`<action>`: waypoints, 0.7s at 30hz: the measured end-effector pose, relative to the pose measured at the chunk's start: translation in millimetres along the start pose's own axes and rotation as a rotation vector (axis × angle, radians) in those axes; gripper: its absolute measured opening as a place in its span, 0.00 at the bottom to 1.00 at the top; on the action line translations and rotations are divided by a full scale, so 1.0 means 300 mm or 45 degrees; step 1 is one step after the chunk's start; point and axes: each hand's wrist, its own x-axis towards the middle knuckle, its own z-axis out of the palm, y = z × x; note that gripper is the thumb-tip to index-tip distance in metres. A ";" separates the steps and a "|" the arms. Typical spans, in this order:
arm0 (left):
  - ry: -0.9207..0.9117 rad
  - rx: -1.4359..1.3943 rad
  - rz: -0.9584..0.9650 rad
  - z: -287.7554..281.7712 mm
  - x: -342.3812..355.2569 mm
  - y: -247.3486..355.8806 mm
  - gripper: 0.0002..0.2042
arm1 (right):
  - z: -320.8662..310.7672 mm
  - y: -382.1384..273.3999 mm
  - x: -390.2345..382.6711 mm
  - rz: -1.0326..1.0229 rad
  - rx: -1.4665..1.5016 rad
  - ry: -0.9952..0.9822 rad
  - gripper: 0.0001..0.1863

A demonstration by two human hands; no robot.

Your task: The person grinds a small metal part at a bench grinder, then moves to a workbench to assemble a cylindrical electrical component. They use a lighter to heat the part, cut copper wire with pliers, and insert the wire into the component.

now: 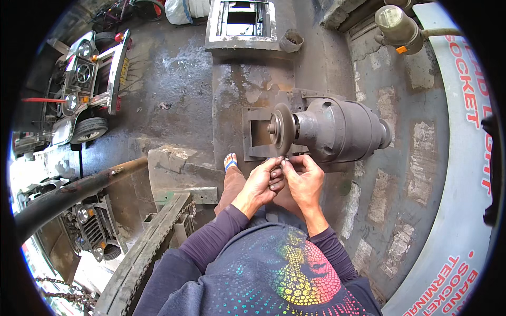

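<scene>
My left hand [263,182] and my right hand [304,180] meet in front of me, fingers closed in a pinch. Between their fingertips is a small shiny piece [286,158], mostly hidden, too small to name. They are just at the lower edge of a round brown buffing or grinding wheel [284,129]; whether the piece touches it, I cannot tell. The wheel sits on the shaft of a large grey electric motor [337,129], which lies to the right, beyond my right hand. Whether the wheel is spinning is not clear.
A metal-framed box [241,38] and a small bucket [291,40] stand at the far side. On the left are two vehicle fronts [81,79], a slanting pipe [79,187] and a long beam [142,255]. A printed banner [448,210] curves along the right, beside a brick wall [387,179].
</scene>
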 end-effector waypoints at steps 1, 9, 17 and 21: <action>0.007 0.004 0.009 0.005 -0.001 0.001 0.06 | -0.001 0.000 0.004 -0.006 -0.002 0.000 0.07; 0.033 0.049 0.043 0.019 -0.011 0.016 0.07 | 0.008 0.008 0.018 -0.030 0.002 -0.024 0.08; -0.035 0.071 0.046 0.006 -0.014 0.020 0.07 | 0.008 0.004 0.015 -0.039 -0.020 -0.043 0.07; -0.090 0.247 0.126 0.008 -0.026 0.028 0.06 | 0.010 0.006 0.001 -0.304 -0.171 0.012 0.07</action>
